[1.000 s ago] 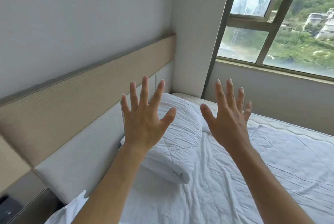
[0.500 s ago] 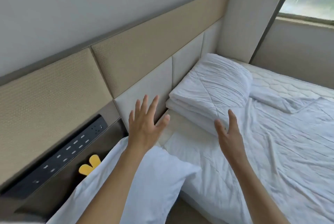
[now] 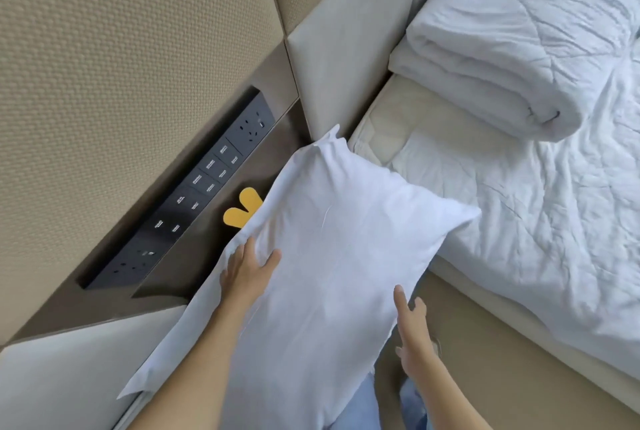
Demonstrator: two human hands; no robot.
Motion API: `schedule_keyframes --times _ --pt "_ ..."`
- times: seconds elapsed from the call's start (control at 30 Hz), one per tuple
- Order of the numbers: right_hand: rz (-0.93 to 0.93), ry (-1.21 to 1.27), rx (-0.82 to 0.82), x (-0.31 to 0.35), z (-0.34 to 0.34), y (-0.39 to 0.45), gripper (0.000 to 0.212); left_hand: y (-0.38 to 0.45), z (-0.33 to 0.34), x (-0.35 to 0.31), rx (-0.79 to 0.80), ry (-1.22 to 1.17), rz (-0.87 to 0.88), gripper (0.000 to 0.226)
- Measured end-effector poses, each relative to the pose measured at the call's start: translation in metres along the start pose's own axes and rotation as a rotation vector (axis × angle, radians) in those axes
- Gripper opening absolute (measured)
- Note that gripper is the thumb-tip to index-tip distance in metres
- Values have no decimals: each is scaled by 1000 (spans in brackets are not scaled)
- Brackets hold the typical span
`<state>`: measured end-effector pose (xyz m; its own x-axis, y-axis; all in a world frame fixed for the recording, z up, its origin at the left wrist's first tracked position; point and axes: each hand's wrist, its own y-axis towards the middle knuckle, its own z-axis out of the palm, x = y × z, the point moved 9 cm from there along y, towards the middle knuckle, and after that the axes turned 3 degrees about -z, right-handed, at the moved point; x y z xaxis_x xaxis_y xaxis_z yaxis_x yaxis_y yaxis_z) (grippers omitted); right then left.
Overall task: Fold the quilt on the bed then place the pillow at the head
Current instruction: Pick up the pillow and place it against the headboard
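Note:
A white pillow point(image 3: 332, 266) lies slanted over the bedside ledge and the corner of the bed, in the middle of the head view. My left hand point(image 3: 247, 272) grips its left edge, thumb on top and fingertips hidden in the fabric fold. My right hand point(image 3: 412, 322) is at the pillow's lower right edge with its fingers extended, the index fingertip touching the cover. The white quilt point(image 3: 502, 58) sits folded in a thick stack at the head of the bed, against the padded headboard point(image 3: 346, 48).
The bed point(image 3: 540, 221) has a wrinkled white sheet, with bare mattress showing at its corner. A dark panel of switches and sockets point(image 3: 194, 187) runs along the bedside ledge on the left. Part of a yellow object point(image 3: 242, 209) shows from under the pillow.
My view has swung down from the headboard to the pillow. Both hands have dropped from mid-air onto the pillow, the left hand taking hold of its left edge.

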<state>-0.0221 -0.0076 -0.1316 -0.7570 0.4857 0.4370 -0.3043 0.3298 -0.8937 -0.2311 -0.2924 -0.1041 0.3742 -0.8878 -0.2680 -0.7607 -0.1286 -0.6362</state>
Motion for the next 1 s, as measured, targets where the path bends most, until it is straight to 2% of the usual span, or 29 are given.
schedule_keyframes --times 0.1,0.23,0.33,0.4,0.47,0.6,0.67,0.73,0.87,0.9,1.0 --pt "90 6 18 -44 14 7 104 18 11 35 58 13 -80 98" --pt "82 67 51 -65 38 15 119 37 22 43 131 -79 -75 112" --pt "91 97 23 -78 44 33 131 40 23 28 155 -261 -8 102" --pt "93 115 13 -82 47 38 138 33 21 15 122 -269 44 88" --pt "74 136 20 -78 49 34 122 23 20 6 63 -253 84 85" --pt "6 143 -4 -57 39 12 59 8 11 9 -20 -264 28 75" --pt "-63 158 -18 -40 30 2 41 -1 3 7 -65 -317 26 73" --pt "-119 174 -41 -24 21 -7 42 -12 -5 -1 -111 -356 45 71" --pt "-206 216 -49 -1 -2 -16 59 -41 -23 -31 -195 -434 119 79" --pt "-236 217 -47 8 -9 -20 60 -51 -29 -42 -211 -456 132 76" --pt "-332 224 -49 40 -37 -32 54 -82 -44 -79 -247 -497 168 47"
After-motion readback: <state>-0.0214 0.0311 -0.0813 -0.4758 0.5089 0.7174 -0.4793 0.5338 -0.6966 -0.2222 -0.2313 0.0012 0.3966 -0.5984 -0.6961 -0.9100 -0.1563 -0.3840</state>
